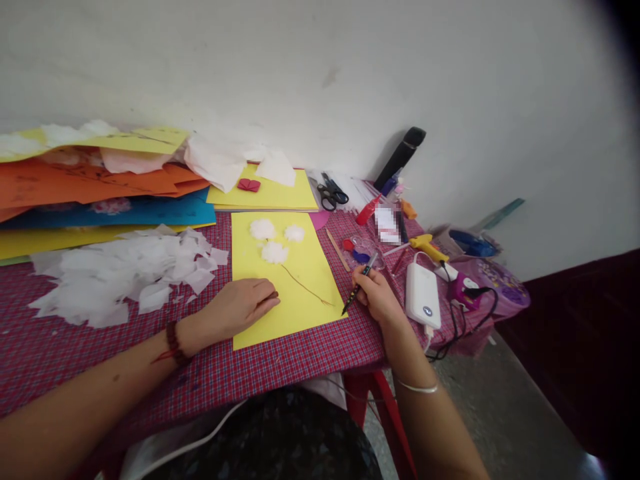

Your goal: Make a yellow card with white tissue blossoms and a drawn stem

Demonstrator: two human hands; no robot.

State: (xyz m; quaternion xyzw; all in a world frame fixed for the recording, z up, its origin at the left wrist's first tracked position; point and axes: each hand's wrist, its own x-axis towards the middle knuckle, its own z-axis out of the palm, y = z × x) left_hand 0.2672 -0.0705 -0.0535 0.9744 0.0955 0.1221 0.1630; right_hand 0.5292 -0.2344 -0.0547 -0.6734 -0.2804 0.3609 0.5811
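Observation:
A sheet of yellow paper (305, 267) lies on the checked tablecloth in front of me. Three fluffy white tissue puffs (275, 252) sit on its upper half, and a thin brown drawn line (305, 288) slants below them. My left hand (245, 307) rests on the sheet's left edge, fingers extended and thumb apart, holding nothing. In my right hand (377, 293) is a dark patterned pen (353, 293), gripped between thumb and fingers. Its dark tip points down at the sheet's lower right corner.
Torn white tissue pieces (125, 270) are heaped on the left, before stacked coloured papers (100, 180). Black scissors (331, 193), a pencil (337, 250), a yellow glue gun (429, 247) and a white power bank (423, 293) with cables lie to the right. A wall (280, 67) stands behind.

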